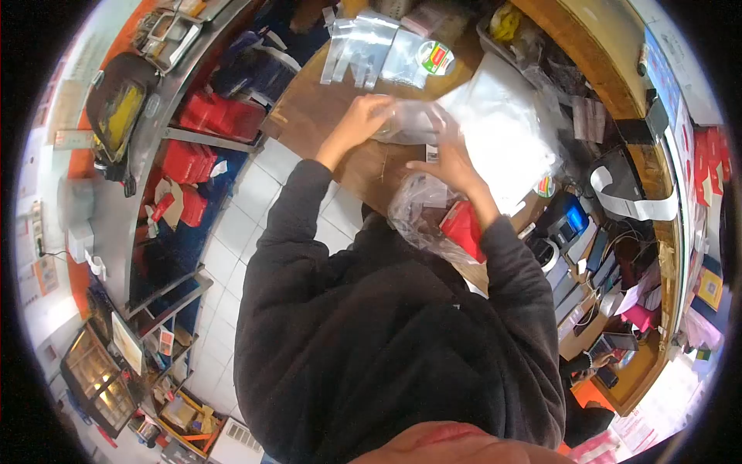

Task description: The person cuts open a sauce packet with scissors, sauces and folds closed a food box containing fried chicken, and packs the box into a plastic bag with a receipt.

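Observation:
A clear plastic bag [411, 124] is stretched between my hands above the brown table, slightly blurred. My left hand [365, 122] has its fingers closed on the bag's left end. At the other end, my right hand [454, 158] touches the plastic with blurred fingertips, its thumb stretched well apart from them. Just beyond lie flat clear bags [367, 48], one with a round green and red label [436, 58]. To the right spreads a stack of white plastic sheets [495, 116]. Below my right hand are a crumpled clear bag [417, 203] and a red packet [464, 230].
The brown table [313, 108] has a raised wooden edge [595, 54] on the right. A device with a blue screen [573, 220] stands near a white paper strip [638, 207]. Red packs [189, 161] fill shelves at left. Another person's hand [601, 359] shows at lower right.

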A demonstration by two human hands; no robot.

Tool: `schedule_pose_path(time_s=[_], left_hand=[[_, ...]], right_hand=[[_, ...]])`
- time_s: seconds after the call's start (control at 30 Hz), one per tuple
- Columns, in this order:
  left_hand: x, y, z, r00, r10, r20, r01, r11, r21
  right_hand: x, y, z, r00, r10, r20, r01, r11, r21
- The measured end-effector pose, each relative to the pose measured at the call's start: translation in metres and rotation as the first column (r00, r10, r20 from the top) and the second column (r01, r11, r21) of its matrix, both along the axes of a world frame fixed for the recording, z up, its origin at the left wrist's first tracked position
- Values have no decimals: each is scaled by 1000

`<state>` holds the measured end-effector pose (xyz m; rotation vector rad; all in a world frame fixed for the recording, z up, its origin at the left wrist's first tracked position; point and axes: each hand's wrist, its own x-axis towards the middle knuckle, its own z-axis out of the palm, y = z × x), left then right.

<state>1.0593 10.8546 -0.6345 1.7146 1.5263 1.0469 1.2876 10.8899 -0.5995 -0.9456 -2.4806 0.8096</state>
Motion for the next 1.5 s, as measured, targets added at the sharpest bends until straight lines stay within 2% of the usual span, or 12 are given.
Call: schedule_pose_path(time_s=[0.03, 0.13, 0.3, 0.4, 0.53, 0.67, 0.83, 0.97, 1.07, 1.2, 1.3, 1.5], left_hand=[[-5, 6, -20, 963, 71, 261, -34, 989, -145], [-4, 0, -13, 786, 222, 576, -168, 975, -147], [13, -20, 30, 844, 274, 460, -348, 934, 81], [5, -32, 15, 817, 276, 505, -359, 931, 72], [13, -39, 4, 740, 299, 603, -362, 932, -18], [17, -51, -11, 710, 142, 689, -126, 989, -73], [5, -72, 11, 994, -12, 112, -11, 980, 197], [8, -57, 47, 955, -202, -216, 241, 956, 169], [2, -29, -43, 796, -260, -547, 392, 910, 137], [7, -32, -83, 900, -300, -317, 297, 953, -59], [15, -40, -80, 927, -250, -280, 234, 968, -91], [21, -59, -70, 949, -106, -297, 95, 994, -50]], right_hand=[[-12, 7, -8, 998, 18, -61, -19, 1000, -15], [-45, 23, -11, 970, 90, -227, -92, 996, 3], [-64, 6, -10, 910, -53, -411, 84, 995, 57], [-37, -3, 2, 914, -220, -342, 124, 952, -279], [-38, -23, 14, 922, -184, -340, 141, 979, -149], [-29, -40, 16, 929, -258, -267, 206, 956, -208], [-17, -51, 25, 922, -256, -289, 201, 958, -206], [-34, -48, 20, 938, -110, -328, 91, 993, -71], [-61, -49, 28, 959, -55, -280, 54, 998, -10], [-57, -38, 32, 995, 59, -78, -53, 995, 81], [-57, -40, 38, 969, 47, -242, -124, 941, -314], [-56, -50, 42, 976, 137, -172, -147, 988, -49]])
